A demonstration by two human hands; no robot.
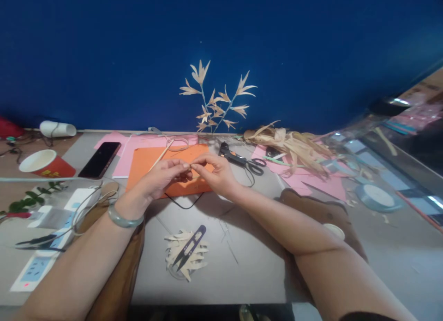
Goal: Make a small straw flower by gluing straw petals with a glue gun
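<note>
My left hand (169,175) and my right hand (218,174) meet over an orange sheet (143,157), fingertips pinched together on something too small to make out. A pale thin stick (161,156) slants behind my left hand; whether it is held I cannot tell. Nearer to me, dark thread snips (191,247) lie on a pile of pale cut husk-like strips (199,264). Behind my hands rises a branch of pale pointed flowers (221,102) on bluish stems. A black glue gun (233,156) and black-handled scissors (256,166) lie right of my right hand.
Dried husks (294,148) lie over pink sheets (325,185) at the right, with a roll of ribbon (375,196) beyond. On the left are a phone (101,159), a red paper cup (48,164), a white cup (58,128) and power strips (34,268) with cables. A blue wall (138,58) stands behind.
</note>
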